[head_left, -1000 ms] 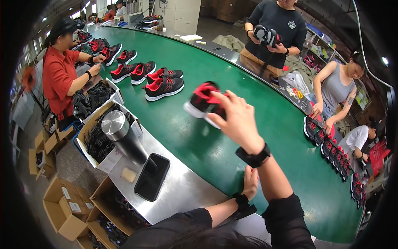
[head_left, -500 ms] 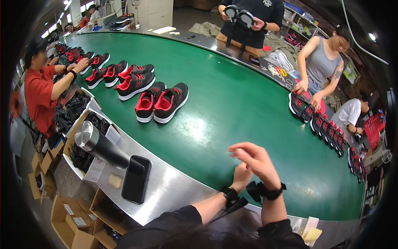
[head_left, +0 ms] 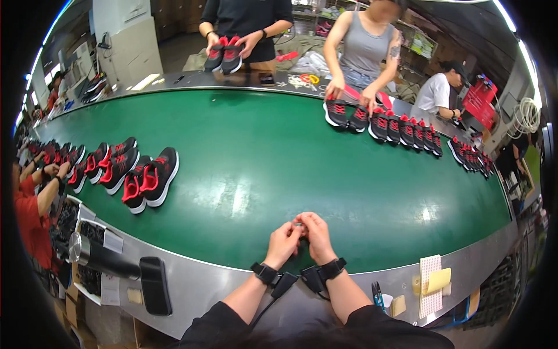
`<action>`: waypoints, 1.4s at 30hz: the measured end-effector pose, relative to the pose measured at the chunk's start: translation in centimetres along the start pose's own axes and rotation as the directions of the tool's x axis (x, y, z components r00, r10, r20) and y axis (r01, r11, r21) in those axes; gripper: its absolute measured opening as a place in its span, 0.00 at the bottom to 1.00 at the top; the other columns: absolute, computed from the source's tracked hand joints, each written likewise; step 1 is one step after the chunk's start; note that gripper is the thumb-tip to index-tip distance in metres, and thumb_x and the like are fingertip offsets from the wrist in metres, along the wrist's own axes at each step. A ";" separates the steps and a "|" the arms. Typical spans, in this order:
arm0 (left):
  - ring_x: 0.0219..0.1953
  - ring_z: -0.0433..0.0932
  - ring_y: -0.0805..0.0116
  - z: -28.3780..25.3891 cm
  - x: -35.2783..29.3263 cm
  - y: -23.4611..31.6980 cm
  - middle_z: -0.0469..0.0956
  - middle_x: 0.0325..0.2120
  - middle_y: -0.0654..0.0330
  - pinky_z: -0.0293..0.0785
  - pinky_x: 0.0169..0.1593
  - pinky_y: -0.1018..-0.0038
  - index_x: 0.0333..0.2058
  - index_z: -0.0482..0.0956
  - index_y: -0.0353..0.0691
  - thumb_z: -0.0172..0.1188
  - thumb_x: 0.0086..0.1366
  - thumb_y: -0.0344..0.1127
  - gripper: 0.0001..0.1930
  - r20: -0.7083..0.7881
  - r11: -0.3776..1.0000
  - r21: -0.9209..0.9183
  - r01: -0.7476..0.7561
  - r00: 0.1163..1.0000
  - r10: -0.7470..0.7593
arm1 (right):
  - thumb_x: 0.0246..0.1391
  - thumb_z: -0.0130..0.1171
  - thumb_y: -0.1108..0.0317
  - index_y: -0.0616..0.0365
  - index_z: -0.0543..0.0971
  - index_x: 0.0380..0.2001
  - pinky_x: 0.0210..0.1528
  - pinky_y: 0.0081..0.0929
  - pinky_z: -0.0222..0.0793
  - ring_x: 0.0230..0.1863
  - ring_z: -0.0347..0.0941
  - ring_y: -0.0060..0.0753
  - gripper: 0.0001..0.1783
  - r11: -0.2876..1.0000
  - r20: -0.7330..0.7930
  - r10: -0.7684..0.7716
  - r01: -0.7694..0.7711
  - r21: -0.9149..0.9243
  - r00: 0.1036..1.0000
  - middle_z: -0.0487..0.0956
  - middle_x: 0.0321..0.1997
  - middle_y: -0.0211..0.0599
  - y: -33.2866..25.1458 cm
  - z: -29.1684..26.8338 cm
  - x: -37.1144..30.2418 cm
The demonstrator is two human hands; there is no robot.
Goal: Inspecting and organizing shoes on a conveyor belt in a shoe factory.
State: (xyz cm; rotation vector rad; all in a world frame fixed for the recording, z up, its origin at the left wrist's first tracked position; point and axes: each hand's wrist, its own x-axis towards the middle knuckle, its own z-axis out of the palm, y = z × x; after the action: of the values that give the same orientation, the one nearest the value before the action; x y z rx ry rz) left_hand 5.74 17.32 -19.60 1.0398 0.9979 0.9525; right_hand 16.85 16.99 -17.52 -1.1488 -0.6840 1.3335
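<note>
My left hand point(head_left: 282, 244) and my right hand point(head_left: 317, 237) meet over the near edge of the green work surface point(head_left: 244, 145). Both are closed, thumbs and fingertips pinched together and touching. Whatever lies between the fingertips, if anything, is too small or hidden to make out. A dark band with a small black device sits on each wrist. The closest shoes to my hands are a pair of black sneakers point(head_left: 152, 180) with red lining and white soles, standing to the left on the green surface.
A metal border holds a phone point(head_left: 155, 286) and steel tumbler point(head_left: 102, 256) at left, thread snips point(head_left: 378, 296) and a sticker sheet point(head_left: 430, 285) at right. Across the surface, one person holds sneakers point(head_left: 224, 57); another touches a shoe row point(head_left: 401, 129). A red-shirted person point(head_left: 32, 212) works at left.
My view has swung to the right. My right hand, raised above the left with fingers loosely bent, has come down and both hands now meet at the fingertips.
</note>
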 end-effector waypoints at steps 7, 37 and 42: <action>0.12 0.65 0.81 0.6 -1.0 2.3 0.70 0.15 0.66 0.61 0.15 0.83 0.25 0.74 0.36 0.53 0.65 0.43 0.16 0.036 0.991 -0.063 0.118 0.993 -0.116 | 0.59 0.50 0.62 0.56 0.75 0.31 0.22 0.12 0.55 0.23 0.64 0.12 0.10 0.997 0.040 0.050 -0.052 0.049 0.998 0.75 0.27 0.25 0.1 0.2 -0.4; 0.10 0.70 0.75 0.2 -0.9 1.7 0.77 0.16 0.57 0.59 0.12 0.84 0.18 0.77 0.32 0.50 0.65 0.42 0.21 0.077 0.983 -0.048 0.176 0.982 -0.172 | 0.60 0.48 0.59 0.55 0.69 0.27 0.09 0.14 0.55 0.10 0.62 0.17 0.12 0.963 0.141 0.248 -0.260 0.076 0.958 0.67 0.16 0.26 -1.9 0.5 -1.4; 0.10 0.70 0.75 0.3 -0.8 1.6 0.77 0.17 0.57 0.59 0.12 0.83 0.19 0.77 0.31 0.49 0.64 0.41 0.21 0.068 0.985 -0.051 0.163 0.985 -0.160 | 0.59 0.49 0.61 0.60 0.69 0.27 0.08 0.23 0.61 0.10 0.65 0.26 0.13 0.973 0.130 0.216 -0.224 0.049 0.968 0.68 0.17 0.32 -1.1 0.2 -0.9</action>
State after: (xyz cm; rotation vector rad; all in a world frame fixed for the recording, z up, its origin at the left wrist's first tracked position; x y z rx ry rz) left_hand 5.56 16.81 -17.89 0.9223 0.9814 0.8049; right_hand 16.98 16.34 -16.22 -1.1221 -0.6108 1.6144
